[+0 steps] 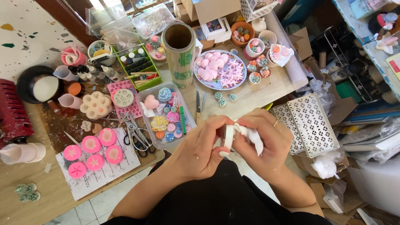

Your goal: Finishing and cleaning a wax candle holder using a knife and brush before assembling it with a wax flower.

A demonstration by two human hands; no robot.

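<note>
My left hand (199,146) grips a small white round piece (228,136) by its edge, just in front of the table. My right hand (266,139), with a ring on one finger, presses a crumpled white tissue (252,136) against that piece. Both hands meet above my dark lap. Just beyond them lies a clear tray (143,96) of small pastel moulded shapes, and a knife (198,109) rests beside it. What the white piece is exactly I cannot make out.
A blue plate (239,83) of pink stars, a tall film roll (179,52), scissors (136,135), pink round moulds (93,152) on paper, a green basket (143,68) of tools and small pots crowd the table. A white perforated basket (310,125) stands at right.
</note>
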